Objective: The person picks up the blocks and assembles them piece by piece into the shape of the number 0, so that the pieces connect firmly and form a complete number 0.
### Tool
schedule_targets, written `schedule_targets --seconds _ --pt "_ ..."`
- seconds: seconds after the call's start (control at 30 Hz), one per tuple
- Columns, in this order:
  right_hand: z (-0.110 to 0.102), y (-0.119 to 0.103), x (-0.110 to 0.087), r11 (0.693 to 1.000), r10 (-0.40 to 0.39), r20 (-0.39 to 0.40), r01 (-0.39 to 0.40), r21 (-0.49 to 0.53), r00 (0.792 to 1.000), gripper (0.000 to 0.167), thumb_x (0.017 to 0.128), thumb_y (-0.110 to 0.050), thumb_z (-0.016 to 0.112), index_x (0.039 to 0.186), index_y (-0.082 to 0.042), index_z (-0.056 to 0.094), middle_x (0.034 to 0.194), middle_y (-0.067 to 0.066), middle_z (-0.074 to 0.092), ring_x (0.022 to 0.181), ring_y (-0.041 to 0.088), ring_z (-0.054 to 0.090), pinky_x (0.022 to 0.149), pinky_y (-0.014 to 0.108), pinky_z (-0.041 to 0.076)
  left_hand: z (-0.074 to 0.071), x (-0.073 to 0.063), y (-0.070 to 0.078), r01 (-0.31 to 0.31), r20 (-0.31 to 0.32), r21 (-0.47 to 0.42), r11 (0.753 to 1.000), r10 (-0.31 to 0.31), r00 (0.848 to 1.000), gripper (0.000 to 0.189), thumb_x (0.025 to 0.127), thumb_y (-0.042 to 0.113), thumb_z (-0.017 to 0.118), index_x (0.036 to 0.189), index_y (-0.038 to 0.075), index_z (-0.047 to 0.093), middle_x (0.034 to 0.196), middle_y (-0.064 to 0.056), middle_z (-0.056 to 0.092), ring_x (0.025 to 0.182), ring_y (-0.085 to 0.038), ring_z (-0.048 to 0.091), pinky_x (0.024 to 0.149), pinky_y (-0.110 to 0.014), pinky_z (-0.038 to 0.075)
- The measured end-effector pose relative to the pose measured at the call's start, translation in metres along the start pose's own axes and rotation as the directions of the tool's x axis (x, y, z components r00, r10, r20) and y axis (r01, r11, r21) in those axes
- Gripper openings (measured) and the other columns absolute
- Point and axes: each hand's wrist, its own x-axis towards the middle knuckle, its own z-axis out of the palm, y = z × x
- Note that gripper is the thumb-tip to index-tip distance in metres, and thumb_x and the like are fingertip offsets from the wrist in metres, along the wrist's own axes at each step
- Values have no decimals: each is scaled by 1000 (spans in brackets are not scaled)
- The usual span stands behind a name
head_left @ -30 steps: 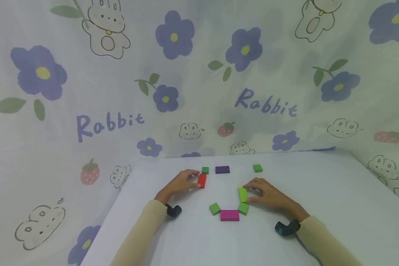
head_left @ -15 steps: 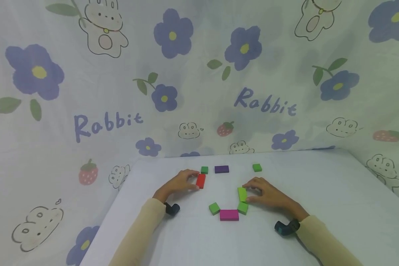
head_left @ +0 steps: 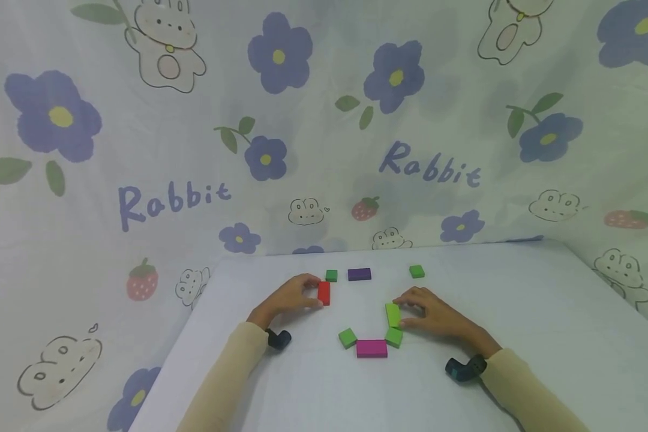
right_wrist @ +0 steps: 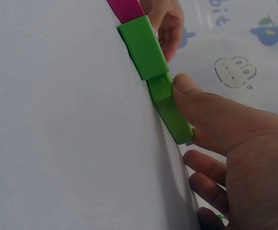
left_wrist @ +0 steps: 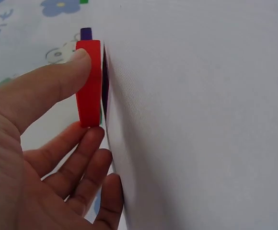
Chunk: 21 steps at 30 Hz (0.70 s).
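My left hand pinches a red rectangular block by its two ends, thumb at the near end and fingers at the far one. In the left wrist view the thumb lies over part of the red block. A small green square block sits just beyond it. On the right, my right hand holds a lime-green rectangular block between thumb and fingers. That block's near end meets a light-green square block, which adjoins a magenta rectangular block.
Another light-green square block touches the magenta block's left corner. Toward the far edge of the white table lie a dark purple block and a green square block. A printed curtain hangs behind.
The red block has shifted slightly left and turned from a tilt to nearly straight, my left hand moving with it. My right hand and the lime-green block stay in place.
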Motion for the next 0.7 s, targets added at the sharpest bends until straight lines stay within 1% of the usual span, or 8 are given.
schedule_targets --seconds 0.1,0.27,0.47,0.57,0.7 --pt "-1 -1 0 1000 -6 6 6 17 1000 48 87 -50 72 128 -26 65 124 -8 63 122 21 54 105 54 46 0 -1 -1 6 -15 -6 1000 -6 1000 65 78 34 84 133 12 59 131 -6 62 128 -27 54 112 -50 42" --pt "-3 -1 0 1000 -15 17 15 2 1000 50 87 -52 71 129 -26 64 126 -10 63 123 20 53 106 52 46 -1 -4 0 27 -15 -13 1000 -27 1000 65 78 39 84 133 16 59 130 -5 62 126 -27 55 109 -51 45" --pt "-4 -1 1 1000 0 10 0 -5 1000 48 87 -49 73 128 -25 65 125 -8 63 123 22 53 105 53 47 0 -10 3 -11 -19 -33 999 11 1000 64 78 43 83 132 18 59 128 -1 63 120 -22 55 102 -50 49" --pt "-4 -2 1 1000 15 18 -15 9 1000 50 86 -50 73 128 -25 65 126 -8 63 124 22 52 105 53 46 3 -14 7 -14 -15 -51 999 13 1000 63 78 44 83 131 20 59 127 0 63 117 -21 55 98 -48 51" --pt "-3 -4 1 1000 21 30 -22 20 999 51 86 -53 72 128 -25 65 126 -9 62 124 21 52 106 53 46 9 -19 11 -17 2 -66 998 17 1000 60 78 43 82 130 21 60 126 1 62 116 -20 55 98 -47 52"
